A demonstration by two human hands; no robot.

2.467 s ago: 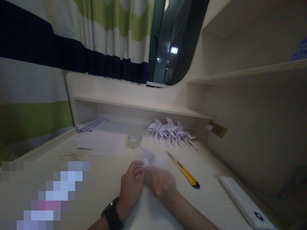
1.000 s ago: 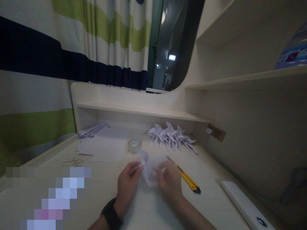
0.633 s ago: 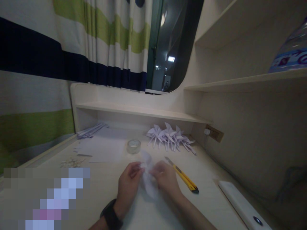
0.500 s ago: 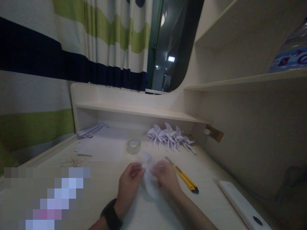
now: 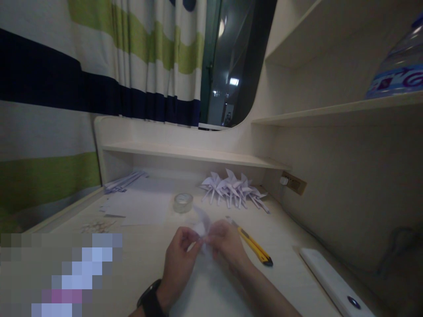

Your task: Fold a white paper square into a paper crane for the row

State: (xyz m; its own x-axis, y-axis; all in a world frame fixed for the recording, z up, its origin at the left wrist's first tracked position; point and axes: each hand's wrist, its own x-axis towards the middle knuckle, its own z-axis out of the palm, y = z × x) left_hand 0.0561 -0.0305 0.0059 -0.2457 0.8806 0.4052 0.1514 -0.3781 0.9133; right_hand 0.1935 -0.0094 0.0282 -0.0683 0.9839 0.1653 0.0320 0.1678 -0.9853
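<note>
Between my two hands, above the desk, is a white paper pinwheel (image 5: 202, 216), partly hidden by fingers and blurred. My left hand (image 5: 183, 253), with a dark watch on the wrist, pinches it from the left. My right hand (image 5: 226, 244) grips it from the other side, fingertips meeting near its middle. A yellow utility knife (image 5: 254, 246) lies just right of my right hand. Beyond my hands stands a roll of clear tape (image 5: 183, 203). Several finished paper pinwheels (image 5: 233, 187) with paper sticks lie in a row at the back.
White paper sheets (image 5: 145, 200) and rolled paper sticks (image 5: 125, 181) lie at back left, near a scatter of small pale pieces (image 5: 98, 226). A long white case (image 5: 333, 281) sits at right. A shelf (image 5: 191, 153) overhangs the desk's back; a bottle (image 5: 396, 70) stands on another.
My fingertips have come closer together at the middle of the pinwheel, and its lower blade shows less than before. The view has shifted slightly.
</note>
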